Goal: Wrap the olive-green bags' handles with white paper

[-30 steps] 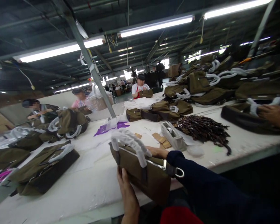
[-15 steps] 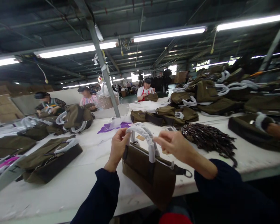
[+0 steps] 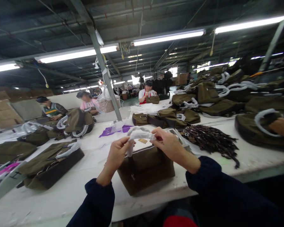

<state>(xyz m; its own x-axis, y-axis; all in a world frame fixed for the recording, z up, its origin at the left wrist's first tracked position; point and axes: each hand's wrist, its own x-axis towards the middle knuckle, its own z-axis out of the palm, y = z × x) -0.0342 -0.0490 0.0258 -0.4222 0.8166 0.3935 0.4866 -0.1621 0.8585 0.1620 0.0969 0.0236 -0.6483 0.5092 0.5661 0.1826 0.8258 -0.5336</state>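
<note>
Materials and finishes at a bag-finishing table.
The bag (image 3: 145, 167) held upright between the left hand (image 3: 115, 154) and right hand (image 3: 169, 146) is matt olive-brown woven cloth; its handle (image 3: 140, 134) is wrapped in thin, crinkled white paper or foam sheet. The table (image 3: 61, 201) has a smooth white, faintly glossy top. The pile of dark straps (image 3: 209, 138) carries small shiny metal rings. Both sleeves (image 3: 217, 189) are matt navy cloth.
</note>
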